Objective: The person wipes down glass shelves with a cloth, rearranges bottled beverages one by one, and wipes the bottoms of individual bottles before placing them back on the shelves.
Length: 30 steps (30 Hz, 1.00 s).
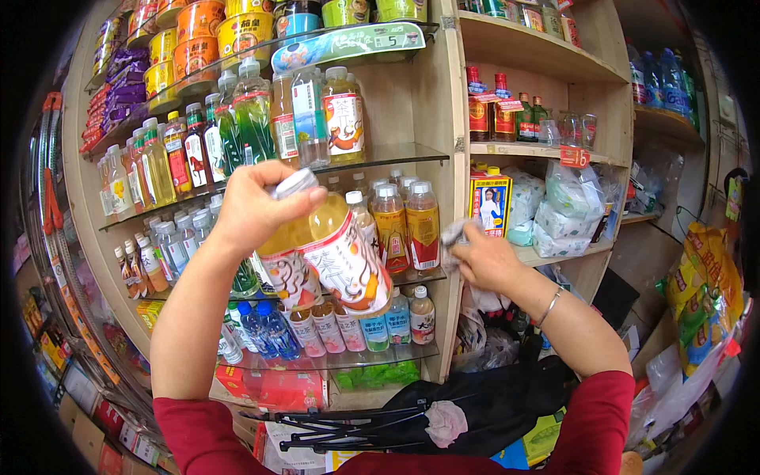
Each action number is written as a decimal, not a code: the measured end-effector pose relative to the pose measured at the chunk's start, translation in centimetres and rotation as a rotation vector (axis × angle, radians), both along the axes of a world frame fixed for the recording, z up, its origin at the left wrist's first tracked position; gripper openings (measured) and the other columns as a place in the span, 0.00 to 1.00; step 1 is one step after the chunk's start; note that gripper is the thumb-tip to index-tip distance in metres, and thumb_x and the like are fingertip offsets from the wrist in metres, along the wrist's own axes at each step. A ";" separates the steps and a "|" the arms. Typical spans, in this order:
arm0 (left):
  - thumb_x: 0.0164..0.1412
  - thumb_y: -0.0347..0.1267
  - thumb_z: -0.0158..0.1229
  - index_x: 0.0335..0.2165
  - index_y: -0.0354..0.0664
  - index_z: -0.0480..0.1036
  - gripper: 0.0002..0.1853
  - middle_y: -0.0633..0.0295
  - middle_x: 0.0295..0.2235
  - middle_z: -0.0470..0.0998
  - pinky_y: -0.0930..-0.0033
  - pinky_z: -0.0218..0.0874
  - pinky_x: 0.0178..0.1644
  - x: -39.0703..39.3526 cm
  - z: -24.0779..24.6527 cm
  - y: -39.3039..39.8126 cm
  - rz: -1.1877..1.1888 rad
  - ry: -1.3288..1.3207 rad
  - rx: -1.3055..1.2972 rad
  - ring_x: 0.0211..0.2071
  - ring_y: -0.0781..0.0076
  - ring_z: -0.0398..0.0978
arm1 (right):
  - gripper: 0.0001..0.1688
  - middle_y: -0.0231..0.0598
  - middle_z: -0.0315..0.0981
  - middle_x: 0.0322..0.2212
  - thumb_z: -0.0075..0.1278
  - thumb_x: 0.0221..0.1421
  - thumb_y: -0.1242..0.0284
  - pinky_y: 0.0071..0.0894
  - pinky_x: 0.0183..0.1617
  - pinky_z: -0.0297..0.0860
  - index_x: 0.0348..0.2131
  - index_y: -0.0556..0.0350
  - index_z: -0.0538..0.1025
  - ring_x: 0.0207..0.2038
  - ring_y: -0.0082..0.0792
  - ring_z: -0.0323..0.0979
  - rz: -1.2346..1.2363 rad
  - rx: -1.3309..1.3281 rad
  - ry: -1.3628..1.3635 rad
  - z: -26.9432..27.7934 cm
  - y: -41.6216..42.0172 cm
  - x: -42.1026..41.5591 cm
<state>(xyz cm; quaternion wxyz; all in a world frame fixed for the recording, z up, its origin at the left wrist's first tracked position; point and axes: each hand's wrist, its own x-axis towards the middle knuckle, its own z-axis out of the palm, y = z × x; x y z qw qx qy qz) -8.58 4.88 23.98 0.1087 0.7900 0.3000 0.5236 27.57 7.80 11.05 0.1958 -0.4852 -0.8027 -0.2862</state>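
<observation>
Two large plastic bottles of tea drink hang by their caps from my left hand [267,205]. The nearer bottle [344,255] is tilted, with yellowish liquid and a white, orange and red label; the other bottle [288,267] is partly behind it. My right hand [484,255] pinches a crumpled greyish cloth [460,237] beside the upright wooden divider [454,196]. Behind the raised bottles, a glass shelf [380,155] carries another large tea bottle [343,119] and a clear bottle [309,119] next to it.
Orange-labelled bottles [390,228] stand on the glass shelf below, smaller drinks [375,326] lower down. Instant noodle tubs [244,35] fill the top left. Wooden shelves at right hold red-capped bottles [503,113] and wrapped packs [567,208]. A black folded item with metal rods [475,398] lies before me.
</observation>
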 end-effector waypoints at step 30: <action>0.38 0.71 0.58 0.26 0.33 0.81 0.46 0.47 0.29 0.80 0.61 0.69 0.40 17.4 17.7 9.3 0.608 0.308 0.462 0.33 0.56 0.79 | 0.38 0.48 0.65 0.38 0.47 0.53 0.75 0.41 0.23 0.71 0.62 0.30 0.59 0.23 0.45 0.74 -0.134 0.469 0.010 11.3 -0.8 -4.1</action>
